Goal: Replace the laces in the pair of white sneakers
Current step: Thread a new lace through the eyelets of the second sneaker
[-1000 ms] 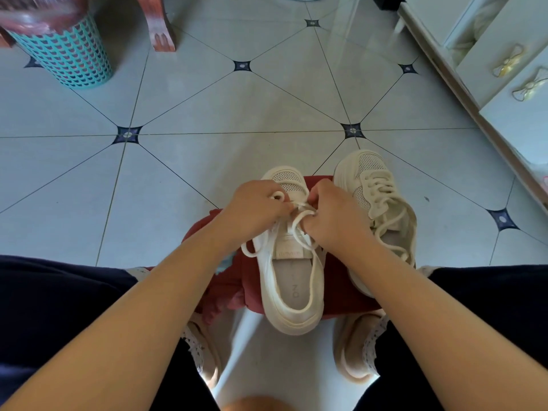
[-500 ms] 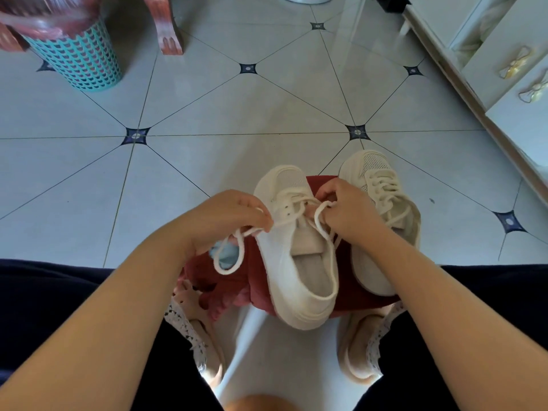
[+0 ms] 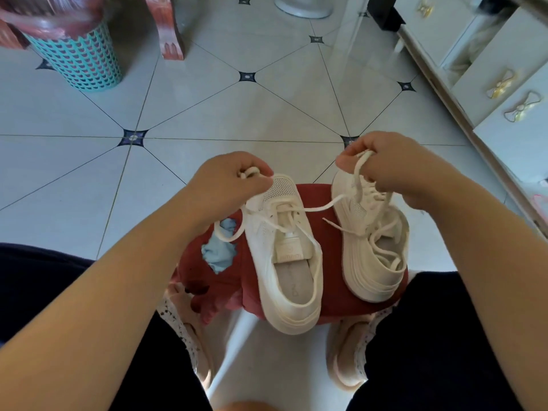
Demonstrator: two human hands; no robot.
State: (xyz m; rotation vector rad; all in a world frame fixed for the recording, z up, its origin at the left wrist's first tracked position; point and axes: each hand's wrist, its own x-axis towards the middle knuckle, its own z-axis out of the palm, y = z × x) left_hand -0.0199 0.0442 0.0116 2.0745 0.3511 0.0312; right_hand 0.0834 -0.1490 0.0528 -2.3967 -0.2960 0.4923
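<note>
Two white sneakers stand on a red stool (image 3: 326, 295) between my knees. The left sneaker (image 3: 284, 262) has its white lace (image 3: 314, 209) pulled out sideways through the upper eyelets. My left hand (image 3: 231, 185) pinches one end of that lace beside the toe, with a loop hanging below it. My right hand (image 3: 388, 164) grips the other end, raised above the toe of the right sneaker (image 3: 370, 247). The right sneaker's own lace lies loose and slack across its opening.
A light blue cloth (image 3: 221, 252) lies on the stool's left side. A teal basket (image 3: 80, 57) and a red furniture leg (image 3: 170, 34) stand at the far left. A white cabinet (image 3: 489, 93) with bow handles runs along the right. A fan base (image 3: 302, 7) is far ahead.
Both hands moved apart and away from the left sneaker's tongue, drawing the lace ends outward. The right hand rose over the right sneaker's toe.
</note>
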